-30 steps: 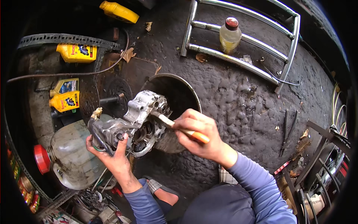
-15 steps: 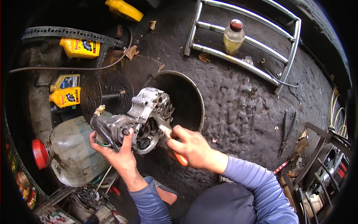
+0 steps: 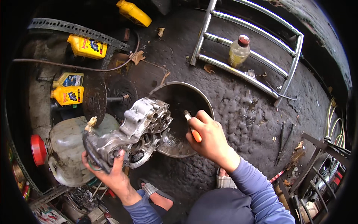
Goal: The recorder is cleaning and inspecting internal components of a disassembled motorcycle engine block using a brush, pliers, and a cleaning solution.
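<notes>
My left hand point(image 3: 116, 181) grips the lower left end of a silver metal engine crankcase point(image 3: 137, 118), thumb on top. The case is tilted, with round bores and gears showing, and a dark hose hangs at its left end. Its right side overlaps a round, dark basin point(image 3: 185, 86) with a pale rim. Over the right of the basin, my right hand point(image 3: 212, 140) is closed around a brush point(image 3: 196, 135) with an orange handle and a whitish neck. The dark brush tip is apart from the case and points into the basin. Wet, greyish patches show at the basin's bottom.
A large cloudy jug point(image 3: 71, 145) with a red cap lies at left, near yellow oil bottles point(image 3: 71, 96). Behind stands a chrome rack point(image 3: 253, 76) with a red-capped jar point(image 3: 238, 52) by it. A dark metal frame point(image 3: 315, 164) is at right.
My right hand has moved the brush off the crankcase, to the right and over the basin. The crankcase sits slightly lower and further left. The whole view has shifted a little.
</notes>
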Action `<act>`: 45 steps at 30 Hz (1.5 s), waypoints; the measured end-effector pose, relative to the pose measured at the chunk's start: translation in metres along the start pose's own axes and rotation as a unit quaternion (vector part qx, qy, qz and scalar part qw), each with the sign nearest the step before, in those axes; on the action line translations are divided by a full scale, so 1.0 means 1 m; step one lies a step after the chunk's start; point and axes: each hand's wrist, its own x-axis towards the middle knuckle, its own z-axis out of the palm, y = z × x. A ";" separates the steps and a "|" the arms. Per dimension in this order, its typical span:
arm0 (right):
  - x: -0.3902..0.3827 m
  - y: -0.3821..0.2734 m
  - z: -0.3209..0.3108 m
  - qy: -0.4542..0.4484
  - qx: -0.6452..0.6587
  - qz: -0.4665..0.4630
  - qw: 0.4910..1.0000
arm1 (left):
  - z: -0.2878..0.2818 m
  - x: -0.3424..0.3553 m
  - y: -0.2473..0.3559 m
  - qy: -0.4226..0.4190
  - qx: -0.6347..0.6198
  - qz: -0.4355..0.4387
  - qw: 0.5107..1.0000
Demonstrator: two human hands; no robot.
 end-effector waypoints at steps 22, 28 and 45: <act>0.027 -0.025 0.007 0.168 0.393 -0.086 0.900 | -0.048 0.005 0.008 -0.015 0.093 0.037 0.995; 0.026 -0.012 0.014 0.158 0.565 0.040 0.809 | -0.053 0.017 -0.004 -0.043 -0.034 -0.036 0.998; 0.031 0.028 0.018 0.054 0.113 0.012 0.992 | -0.061 0.033 -0.052 -0.109 -0.111 -0.237 0.959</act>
